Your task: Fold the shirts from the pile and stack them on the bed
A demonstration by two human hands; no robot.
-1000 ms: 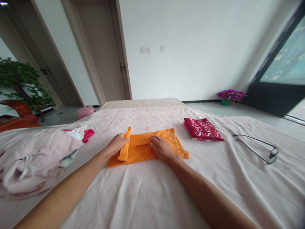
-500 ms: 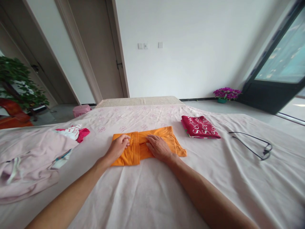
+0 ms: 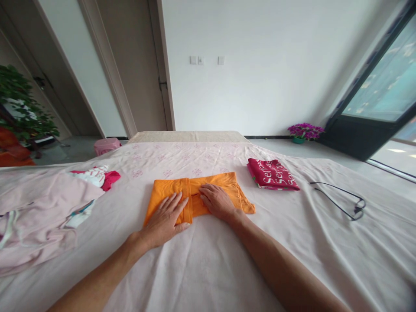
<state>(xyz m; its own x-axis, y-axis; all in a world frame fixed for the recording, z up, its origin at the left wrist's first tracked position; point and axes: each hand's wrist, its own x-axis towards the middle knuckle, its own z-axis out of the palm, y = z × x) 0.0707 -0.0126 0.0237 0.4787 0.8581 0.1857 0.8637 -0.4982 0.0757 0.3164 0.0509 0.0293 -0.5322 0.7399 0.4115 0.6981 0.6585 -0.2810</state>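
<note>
An orange garment point(image 3: 199, 186), partly folded, lies on the pale pink sheet point(image 3: 208, 268) in front of me. Its left end is turned over toward the middle, with the hemmed edge showing. My left hand point(image 3: 166, 219) rests flat on that turned-over part, fingers spread. On the right half of the cloth lies my right hand point(image 3: 218, 201), palm down with its fingers stretched out. To the right of the garment sits a folded dark red cloth point(image 3: 273, 174) with white lettering.
A loose heap of pink clothes point(image 3: 42, 216), with red and white pieces point(image 3: 100, 177) at its back, lies on the left. Black-framed glasses point(image 3: 355, 208) rest at the right. Beyond the sheet are a pink stool point(image 3: 107, 146) and purple flowers point(image 3: 305, 131) in a pot.
My left hand has turned the garment's left end over to the right, let go of it and flattened onto it. My right hand has stayed in place on the cloth.
</note>
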